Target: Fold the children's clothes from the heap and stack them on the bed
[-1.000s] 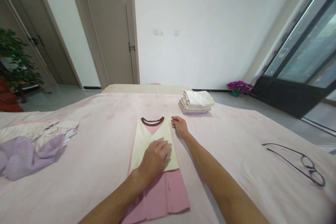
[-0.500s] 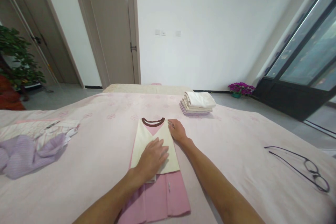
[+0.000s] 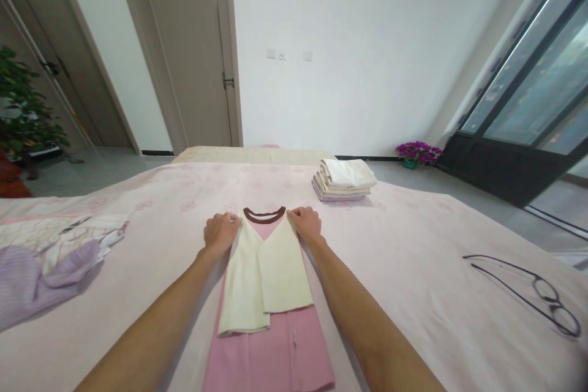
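Observation:
A pink shirt (image 3: 271,349) lies on the bed in front of me, its brown collar (image 3: 265,217) at the far end. Two cream sleeves (image 3: 285,275) are folded down over its front, the right one overlapping the left. At the shirt's left shoulder, my left hand (image 3: 223,231) pinches the cream edge between thumb and fingers. My right hand (image 3: 306,223) pinches the matching right shoulder, just beside the collar. Both forearms run along the outer sides of the garment.
A stack of folded clothes (image 3: 344,179) sits beyond my right hand. Rumpled clothes (image 3: 50,269) lie at the left, purple and striped. Eyeglasses (image 3: 546,303) rest on the pink bed sheet (image 3: 404,269) at right. Purple flowers (image 3: 418,151) stand on the floor by the glass door.
My left hand has lifted off the sleeves and moved up and left to the left shoulder, closing on it. My right hand stays at the right shoulder.

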A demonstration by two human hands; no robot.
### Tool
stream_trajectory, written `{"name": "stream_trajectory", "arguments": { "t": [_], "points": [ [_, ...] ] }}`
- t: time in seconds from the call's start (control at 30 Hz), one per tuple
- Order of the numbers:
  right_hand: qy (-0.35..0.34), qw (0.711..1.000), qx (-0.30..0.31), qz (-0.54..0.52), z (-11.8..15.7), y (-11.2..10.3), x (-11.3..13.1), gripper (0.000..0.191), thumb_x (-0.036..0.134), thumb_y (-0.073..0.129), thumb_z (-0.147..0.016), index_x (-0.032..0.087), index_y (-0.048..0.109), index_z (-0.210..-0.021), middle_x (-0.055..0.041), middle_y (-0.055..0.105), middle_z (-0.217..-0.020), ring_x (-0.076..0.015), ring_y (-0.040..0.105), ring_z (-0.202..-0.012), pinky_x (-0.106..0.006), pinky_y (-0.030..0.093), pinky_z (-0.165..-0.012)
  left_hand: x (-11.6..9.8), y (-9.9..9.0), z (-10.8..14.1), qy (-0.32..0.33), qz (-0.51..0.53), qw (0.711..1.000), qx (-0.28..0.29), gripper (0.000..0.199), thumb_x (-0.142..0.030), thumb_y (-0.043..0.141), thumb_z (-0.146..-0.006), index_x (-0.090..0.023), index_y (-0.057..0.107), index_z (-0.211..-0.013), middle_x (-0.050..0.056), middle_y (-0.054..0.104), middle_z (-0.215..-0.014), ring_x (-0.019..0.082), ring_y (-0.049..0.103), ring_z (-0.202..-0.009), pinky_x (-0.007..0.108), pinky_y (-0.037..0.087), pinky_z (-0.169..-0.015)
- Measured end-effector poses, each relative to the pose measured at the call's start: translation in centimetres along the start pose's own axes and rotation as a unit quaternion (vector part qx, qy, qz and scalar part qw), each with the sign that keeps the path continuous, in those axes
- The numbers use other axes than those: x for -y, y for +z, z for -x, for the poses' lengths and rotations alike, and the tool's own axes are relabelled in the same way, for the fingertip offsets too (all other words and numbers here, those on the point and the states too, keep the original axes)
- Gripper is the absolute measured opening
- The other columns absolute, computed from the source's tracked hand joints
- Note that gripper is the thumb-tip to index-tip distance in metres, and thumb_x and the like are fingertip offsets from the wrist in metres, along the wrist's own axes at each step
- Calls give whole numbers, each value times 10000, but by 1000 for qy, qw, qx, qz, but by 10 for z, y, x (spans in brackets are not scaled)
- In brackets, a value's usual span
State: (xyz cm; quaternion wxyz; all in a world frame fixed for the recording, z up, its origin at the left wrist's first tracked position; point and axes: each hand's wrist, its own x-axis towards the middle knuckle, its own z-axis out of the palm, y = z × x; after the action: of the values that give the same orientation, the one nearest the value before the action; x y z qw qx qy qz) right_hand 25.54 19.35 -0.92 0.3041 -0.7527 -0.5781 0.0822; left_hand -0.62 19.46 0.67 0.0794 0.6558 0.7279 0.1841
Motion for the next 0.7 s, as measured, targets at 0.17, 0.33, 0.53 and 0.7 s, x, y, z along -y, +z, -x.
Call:
{"name": "stream_trajectory", "arguments": {
  "t": [0.17, 0.33, 0.53, 0.7],
  "points": [
    [2, 999, -32, 6, -2, 6, 3, 256, 456, 603, -822, 287, 795, -845, -81, 725, -936, -239, 629, -936, -331, 460, -816, -4, 10, -11, -20, 15, 1000, 4, 379, -479, 478, -847, -275, 762, -995, 97, 709, -1109, 349, 616, -1051, 408, 483, -826],
    [-16, 1000, -23, 4, -5, 9, 0, 257, 439, 576, -844, 296, 789, -868, -48, 726, -977, -214, 624, -950, -299, 456, -824, -3, 15, -13, -40, 27, 999, -21, 354, -470, 494, -851, -302, 752, -1028, 71, 704, -1135, 316, 611, -1053, 391, 482, -836],
    [-9, 1000, -6, 16, -6, 11, 1, 243, 364, 563, -857, 274, 788, -864, -94, 709, -981, -255, 597, -993, -365, 431, -875, 1, 17, -9, -40, 13, 998, -55, 376, -463, 491, -869, -255, 726, -1077, 123, 641, -1218, 341, 541, -1154, 454, 434, -936],
    [-1, 1000, -10, 13, -6, 14, 0, 239, 358, 565, -859, 262, 762, -954, -107, 670, -1075, -277, 555, -1064, -400, 402, -923, 1, 19, -12, -6, 9, 999, -45, 293, -423, 524, -860, -282, 734, -1007, 74, 658, -1184, 305, 553, -1128, 419, 434, -940]
  ]
}}
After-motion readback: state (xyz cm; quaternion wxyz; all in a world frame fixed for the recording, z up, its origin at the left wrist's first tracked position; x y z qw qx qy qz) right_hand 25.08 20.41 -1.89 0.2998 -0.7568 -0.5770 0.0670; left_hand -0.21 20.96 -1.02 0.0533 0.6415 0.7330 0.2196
